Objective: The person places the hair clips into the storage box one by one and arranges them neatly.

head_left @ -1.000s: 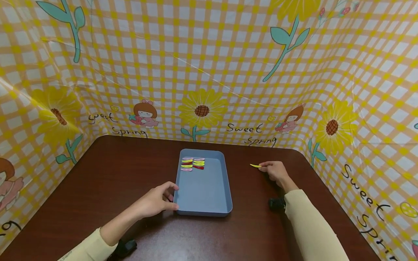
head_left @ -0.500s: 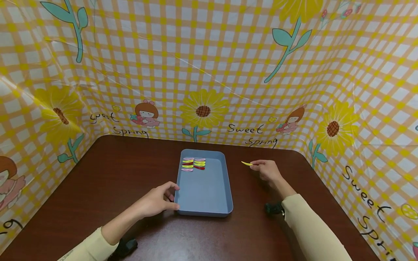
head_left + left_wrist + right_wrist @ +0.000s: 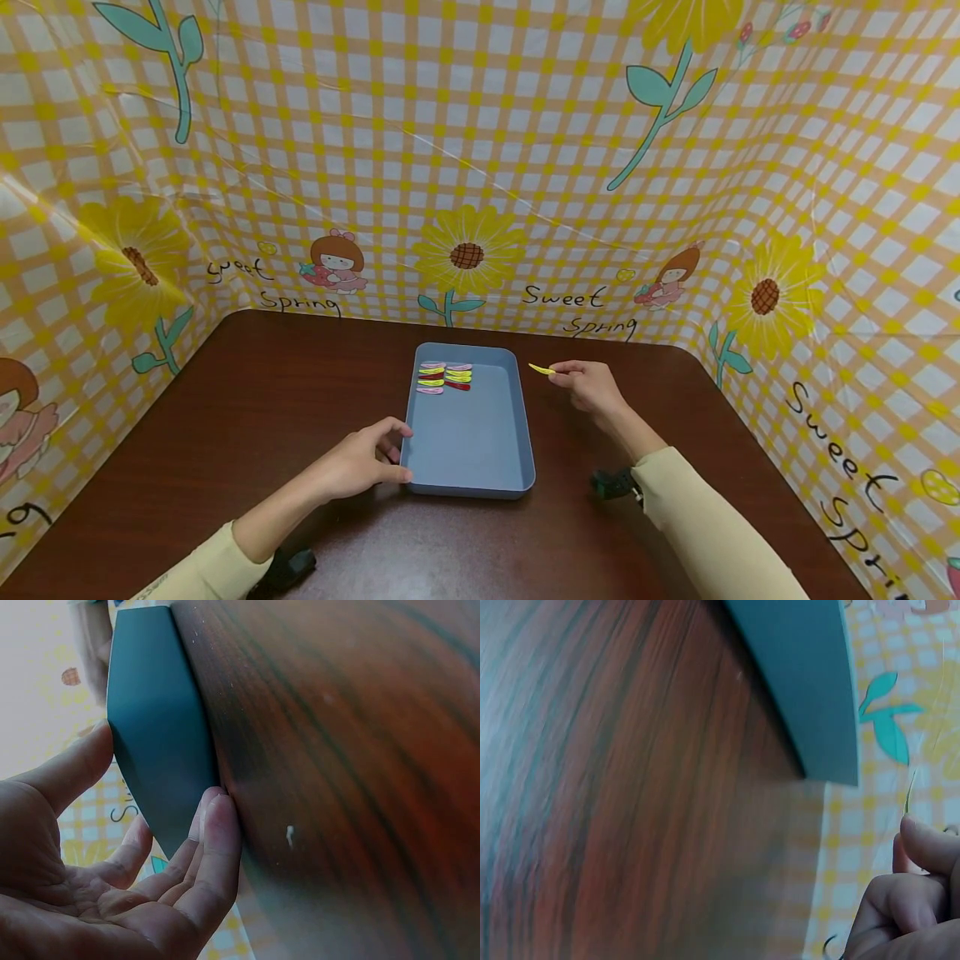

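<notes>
My right hand [image 3: 592, 387] pinches a yellow snap hair clip [image 3: 541, 369] between thumb and fingertips, just right of the blue-grey tray [image 3: 468, 446]. The clip is held in the air, its free end pointing left towards the tray; the right wrist view shows it edge-on as a thin sliver [image 3: 910, 792]. At the near left of the tray, my left hand [image 3: 367, 460] holds the side, thumb and fingers spread along its wall [image 3: 157, 712]. Inside the tray, pink, yellow and red hair clips [image 3: 444, 377] lie in two columns at the far left.
Dark brown wooden tabletop [image 3: 322, 375] surrounds the tray. A yellow checked cloth [image 3: 480, 167] with flowers hangs behind and along both sides. Dark wrist-worn devices sit under the left wrist [image 3: 288, 571] and right wrist [image 3: 613, 483].
My right hand has carried the yellow hair clip leftwards and slightly away from me, closer to the tray. The left hand and tray keep their places.
</notes>
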{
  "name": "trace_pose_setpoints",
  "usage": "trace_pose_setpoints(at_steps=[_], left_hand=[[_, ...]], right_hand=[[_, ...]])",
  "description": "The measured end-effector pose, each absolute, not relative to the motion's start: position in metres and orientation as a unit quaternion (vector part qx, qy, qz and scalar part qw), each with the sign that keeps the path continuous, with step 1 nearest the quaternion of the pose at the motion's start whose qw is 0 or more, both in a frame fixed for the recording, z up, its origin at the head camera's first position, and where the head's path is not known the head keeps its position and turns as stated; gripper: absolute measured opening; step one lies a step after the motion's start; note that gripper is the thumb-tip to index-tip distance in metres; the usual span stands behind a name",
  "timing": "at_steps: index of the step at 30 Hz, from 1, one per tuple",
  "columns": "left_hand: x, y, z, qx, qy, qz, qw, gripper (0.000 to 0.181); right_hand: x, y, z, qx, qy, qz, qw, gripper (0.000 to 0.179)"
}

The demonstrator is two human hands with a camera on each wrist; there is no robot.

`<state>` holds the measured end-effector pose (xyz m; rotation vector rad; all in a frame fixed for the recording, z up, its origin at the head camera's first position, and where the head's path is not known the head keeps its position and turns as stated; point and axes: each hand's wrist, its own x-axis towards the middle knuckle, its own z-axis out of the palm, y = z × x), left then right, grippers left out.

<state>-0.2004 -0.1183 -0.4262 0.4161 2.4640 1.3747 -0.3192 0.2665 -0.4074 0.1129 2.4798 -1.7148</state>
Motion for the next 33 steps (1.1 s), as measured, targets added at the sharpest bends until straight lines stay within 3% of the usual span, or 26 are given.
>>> trace_pose_setpoints(at_steps=[19,33], left_hand=[[-0.201,-0.116,-0.424,0.145,0.86,0.47,0.135,0.055],[-0.199,-0.117,-0.424,0.144,0.859,0.471,0.137,0.055]], right_hand=[[-0.317,0.213,-0.376,0.026,0.821,-0.564,0.082,0.029],[-0.326,0.175,-0.376,0.036,0.817,-0.567,0.096,0.025]])
